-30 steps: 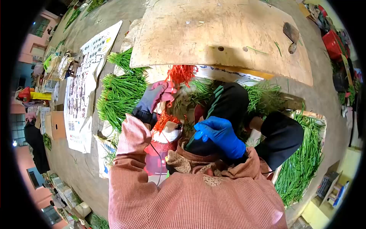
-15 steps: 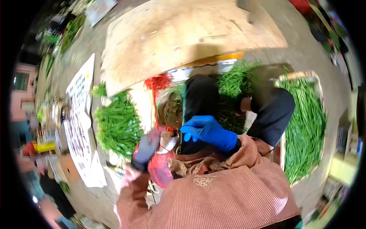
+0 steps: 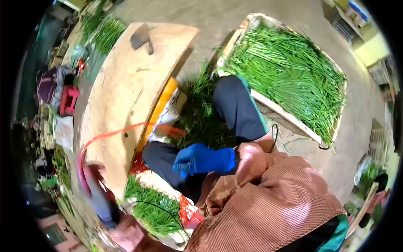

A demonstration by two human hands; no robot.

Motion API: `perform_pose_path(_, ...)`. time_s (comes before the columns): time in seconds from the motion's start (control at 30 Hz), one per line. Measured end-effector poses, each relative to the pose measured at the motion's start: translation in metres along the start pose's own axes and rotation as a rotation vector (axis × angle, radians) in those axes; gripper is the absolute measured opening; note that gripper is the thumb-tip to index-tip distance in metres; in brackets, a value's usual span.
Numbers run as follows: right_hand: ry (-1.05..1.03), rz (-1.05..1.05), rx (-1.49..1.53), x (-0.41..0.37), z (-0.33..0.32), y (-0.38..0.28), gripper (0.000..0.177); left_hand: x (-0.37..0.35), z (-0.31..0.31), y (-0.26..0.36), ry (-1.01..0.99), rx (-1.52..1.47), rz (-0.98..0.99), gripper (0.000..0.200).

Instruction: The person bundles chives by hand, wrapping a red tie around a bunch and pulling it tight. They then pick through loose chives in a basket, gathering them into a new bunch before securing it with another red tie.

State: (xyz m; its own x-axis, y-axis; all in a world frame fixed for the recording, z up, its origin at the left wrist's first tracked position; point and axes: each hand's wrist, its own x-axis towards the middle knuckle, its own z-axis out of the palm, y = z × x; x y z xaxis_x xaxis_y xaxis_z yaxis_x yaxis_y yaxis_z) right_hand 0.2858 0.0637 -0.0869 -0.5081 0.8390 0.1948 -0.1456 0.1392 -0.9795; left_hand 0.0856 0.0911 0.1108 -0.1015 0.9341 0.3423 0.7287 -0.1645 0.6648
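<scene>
My left hand (image 3: 97, 194), in a grey and pink glove and smeared by motion, is raised over the near left side of the wooden board. It grips a red plastic strip (image 3: 110, 133), which trails across the board to a blurred end near my knees. My right hand (image 3: 203, 160), in a blue glove, is curled closed over my dark-trousered leg; what it holds, if anything, is hidden. Below the board, bundled green stalks (image 3: 157, 206) lie beside more red strips (image 3: 187, 210). Loose greens (image 3: 203, 98) are heaped between my legs.
A pale crate (image 3: 289, 119) full of long green stalks (image 3: 289, 71) stands at the right. A grey blade with a short handle (image 3: 140, 40) lies on the wooden board (image 3: 113, 96). A red stool (image 3: 69, 100) and bagged greens (image 3: 110, 33) are farther left.
My view has swung to the right, bringing the crate toward the centre. My left hand has moved outward and up, drawing the red strip over the board. My right hand stays curled near my lap.
</scene>
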Motion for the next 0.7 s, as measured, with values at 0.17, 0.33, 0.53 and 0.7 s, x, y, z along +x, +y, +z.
perform_pose_path(0.17, 0.313, -0.007, 0.019, -0.027, -0.089, -0.028, 0.018, 0.124, 0.041, -0.166, -0.362, 0.211, 0.024, 0.034)
perform_pose_path(0.33, 0.782, 0.145, 0.136, -0.094, -0.191, -0.061, 0.018, 0.138, 0.059, -0.318, -0.409, 0.819, 0.139, 0.028)
perform_pose_path(0.53, 1.087, 0.404, -0.575, -0.187, -0.265, -0.021, 0.024, 0.132, 0.029, -0.362, -0.286, 0.531, -0.168, 0.067)
perform_pose_path(0.7, 1.006, 0.544, -0.81, -0.185, -0.274, -0.008, 0.029, 0.146, -0.014, -0.326, -0.193, -0.046, -0.865, 0.047)
